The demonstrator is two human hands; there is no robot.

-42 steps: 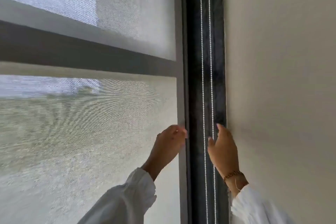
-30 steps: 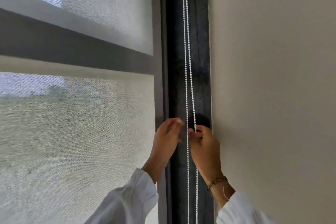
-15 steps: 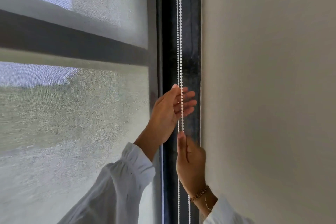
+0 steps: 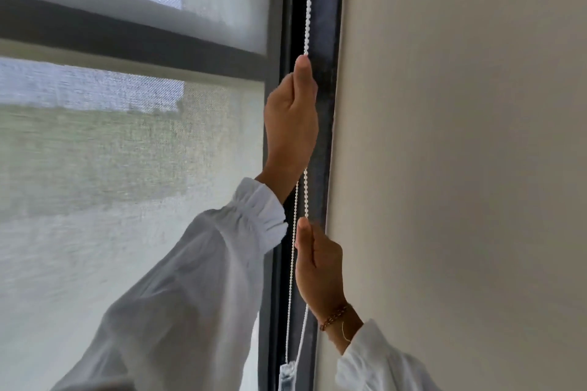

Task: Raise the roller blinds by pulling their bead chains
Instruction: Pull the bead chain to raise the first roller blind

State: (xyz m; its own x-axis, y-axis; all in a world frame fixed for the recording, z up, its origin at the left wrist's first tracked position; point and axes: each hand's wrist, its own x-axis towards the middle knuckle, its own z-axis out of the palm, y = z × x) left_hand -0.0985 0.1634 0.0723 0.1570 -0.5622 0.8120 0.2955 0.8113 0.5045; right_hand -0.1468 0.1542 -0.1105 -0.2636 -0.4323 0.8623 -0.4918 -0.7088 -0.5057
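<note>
Bead chain (image 4: 306,9) hangs along the dark frame (image 4: 327,41) beside the wall (image 4: 460,136). Left hand (image 4: 290,117) pinches it high, right hand (image 4: 319,270) pinches it lower. Risk: both strands pulled together would jam it, or the blind (image 4: 127,168) drops if the wrong strand is pulled.

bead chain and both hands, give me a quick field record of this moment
left hand: closed on the bead chain, upper grip
right hand: pinching the same chain lower down, bracelet at the wrist
chain: two strands, hanging along the dark window frame beside the wall
roller blind: mesh fabric down over the window
chain bottom: loop ends at a small white piece
</note>
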